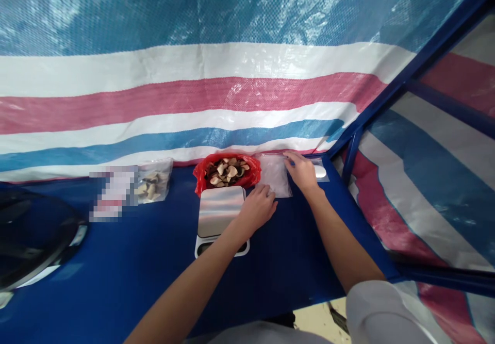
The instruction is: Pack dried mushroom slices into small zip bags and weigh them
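Clear plastic bags [274,176] lie flat on the blue table, with both of my hands at them. My right hand [301,171] has its thumb and fingers closed at the upper right edge of the bags. At their lower left corner, my left hand [258,207] rests with loosely bent fingers slightly apart. Just left of it is a kitchen scale [220,212] with a bare metal plate; my left forearm covers part of its front. Behind the scale, a red plastic bag [199,176] stands open, full of dried slices [228,171], brown and cream.
Right of my right hand lies a white spoon-like piece [320,172] on clear plastic. A filled clear bag of slices [152,186] lies left, beside a blurred packet [114,192]. A dark round object [34,235] sits far left. Striped sheeting [193,94] and a blue frame [386,96] border the table.
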Action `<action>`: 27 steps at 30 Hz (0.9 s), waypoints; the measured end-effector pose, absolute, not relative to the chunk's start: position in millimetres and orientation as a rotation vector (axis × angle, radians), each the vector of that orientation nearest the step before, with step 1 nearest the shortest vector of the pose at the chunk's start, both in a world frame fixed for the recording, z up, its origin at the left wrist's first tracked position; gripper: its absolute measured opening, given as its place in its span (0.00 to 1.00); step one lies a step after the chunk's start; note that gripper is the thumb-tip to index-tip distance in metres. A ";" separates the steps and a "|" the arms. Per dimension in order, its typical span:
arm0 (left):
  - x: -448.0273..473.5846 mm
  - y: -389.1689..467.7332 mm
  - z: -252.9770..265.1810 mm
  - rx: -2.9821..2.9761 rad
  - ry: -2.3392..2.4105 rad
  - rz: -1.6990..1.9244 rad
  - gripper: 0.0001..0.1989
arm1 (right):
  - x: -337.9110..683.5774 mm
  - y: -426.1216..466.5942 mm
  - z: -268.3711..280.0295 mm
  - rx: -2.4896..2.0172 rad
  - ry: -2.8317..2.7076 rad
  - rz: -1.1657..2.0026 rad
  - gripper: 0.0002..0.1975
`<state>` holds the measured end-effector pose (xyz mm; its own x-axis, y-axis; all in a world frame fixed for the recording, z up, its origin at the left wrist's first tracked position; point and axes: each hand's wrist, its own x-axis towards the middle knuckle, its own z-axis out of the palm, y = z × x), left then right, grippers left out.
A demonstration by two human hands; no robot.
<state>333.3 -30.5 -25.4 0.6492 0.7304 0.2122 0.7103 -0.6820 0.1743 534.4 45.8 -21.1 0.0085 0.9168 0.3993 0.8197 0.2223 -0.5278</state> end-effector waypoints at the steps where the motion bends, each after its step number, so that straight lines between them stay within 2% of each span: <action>1: 333.6 -30.2 -26.1 2.780 1.220 0.427 0.09 | 530.7 36.7 -19.7 -1.625 -1.815 0.116 0.18; 5: 335.1 -29.5 -29.3 2.781 1.232 0.447 0.10 | 511.4 11.5 -24.0 -1.669 -1.907 0.010 0.19; 11: 334.5 -32.0 -34.2 2.770 1.226 0.431 0.16 | 501.8 17.2 -49.5 -1.555 -2.219 0.005 0.20; 20: 329.2 -39.9 -18.6 2.767 1.234 0.468 0.12 | 509.6 24.4 -51.8 -1.534 -2.336 -0.035 0.19; 27: 257.0 -59.8 10.4 2.483 1.391 1.014 0.13 | 494.2 -10.9 -28.2 -1.449 -2.159 -0.094 0.19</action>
